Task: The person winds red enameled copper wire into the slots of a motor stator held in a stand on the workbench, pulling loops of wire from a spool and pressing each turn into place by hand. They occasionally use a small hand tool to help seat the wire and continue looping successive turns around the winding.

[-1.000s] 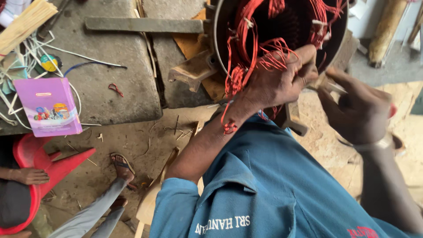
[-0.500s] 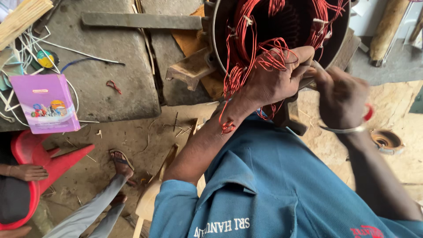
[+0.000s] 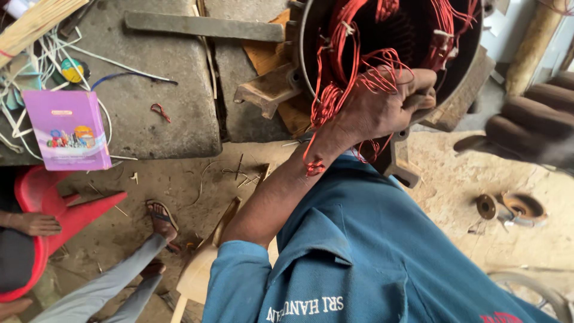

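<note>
Right hand (image 3: 526, 128) withdrawn — left hand (image 3: 376, 107) grips one red coil (image 3: 335, 90).

Soft daylight, blurred right edge

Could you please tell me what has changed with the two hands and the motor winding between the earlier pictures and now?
The right hand has pulled back from the motor housing toward the right edge and now shows only as a blur, touching nothing. The left hand stayed as it was, gripping the red copper winding wires at the housing's rim. The pink box on the slab has not moved.
</note>
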Tool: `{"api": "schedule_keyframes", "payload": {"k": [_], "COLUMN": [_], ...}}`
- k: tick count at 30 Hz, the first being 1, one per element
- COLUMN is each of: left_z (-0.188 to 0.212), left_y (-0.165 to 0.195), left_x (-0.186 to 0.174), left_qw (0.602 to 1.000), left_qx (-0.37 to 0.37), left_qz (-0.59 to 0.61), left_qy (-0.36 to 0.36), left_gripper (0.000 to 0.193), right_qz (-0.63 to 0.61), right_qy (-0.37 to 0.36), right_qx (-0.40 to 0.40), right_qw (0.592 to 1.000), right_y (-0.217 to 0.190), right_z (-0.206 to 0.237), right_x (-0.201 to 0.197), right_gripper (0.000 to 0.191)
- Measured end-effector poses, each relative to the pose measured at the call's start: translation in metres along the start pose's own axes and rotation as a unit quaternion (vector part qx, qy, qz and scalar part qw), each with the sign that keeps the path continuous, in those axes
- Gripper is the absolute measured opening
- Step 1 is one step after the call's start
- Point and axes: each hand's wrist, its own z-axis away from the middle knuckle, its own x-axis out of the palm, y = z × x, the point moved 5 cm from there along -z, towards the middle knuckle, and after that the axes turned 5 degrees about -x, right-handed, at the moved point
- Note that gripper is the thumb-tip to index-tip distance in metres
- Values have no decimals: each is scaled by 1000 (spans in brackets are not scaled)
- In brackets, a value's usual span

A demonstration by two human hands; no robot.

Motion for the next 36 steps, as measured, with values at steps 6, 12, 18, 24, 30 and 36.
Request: {"api": "schedule_keyframes", "payload": {"k": [6,12,18,24,30,36], "left_z": [0,0,-1,0,5,7], "left_y": [-4,-8,-3,0,3,5], "left_x": [5,5,0,-1,-1,-2], "left_qw": [1000,999,996,999,1000,1000], "left_qx": [7,-19,33,-13,-16,-28], "left_qz": [17,17,72,48,6,-9], "left_qy": [-22,-27,30,-16,15,7], "left_gripper": [22,26,22,24,19,16], "right_qz": [234,224,185,-182,-485,-396], "right_qy": [-85,-78,-130,-27,100,63], "right_qx": [-136,-275,-149,318,593,576], "right_qw": [959,932,963,930,635,712], "right_y": [-6,-15,-4,-19,-79,-74], "right_z": [-48,-78,-55,7,28,15], "right_x": [-8,-38,-1,-20,71,46], "right_gripper": [43,41,41,32,32,34]}}
